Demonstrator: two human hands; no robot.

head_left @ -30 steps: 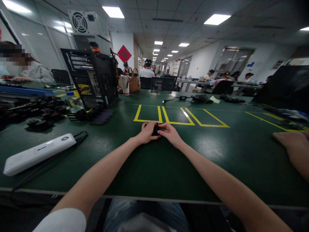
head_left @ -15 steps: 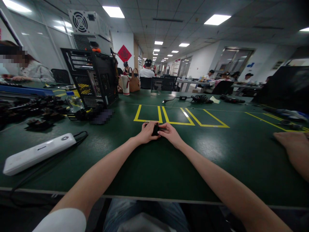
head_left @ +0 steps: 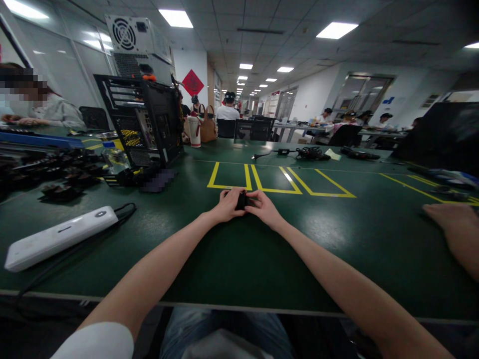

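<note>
A small black part [head_left: 241, 200], too dark to name, sits between my two hands just in front of the yellow tape marks. My left hand [head_left: 227, 205] is closed around its left side, thumb along the near edge. At its right side, the bent fingers and thumb of my right hand [head_left: 262, 206] close on the part. Much of the part is covered by my fingers.
On the green table [head_left: 239, 264], yellow tape outlines [head_left: 275, 190] lie beyond my hands. A white device [head_left: 62, 238] with a cable lies left. An opened computer case [head_left: 144, 119] and black parts [head_left: 71, 174] stand behind it. Another person's hand [head_left: 454, 229] rests at right.
The thumb and fingers of my right hand have shifted slightly on the part's right side. My left hand stays in place around it.
</note>
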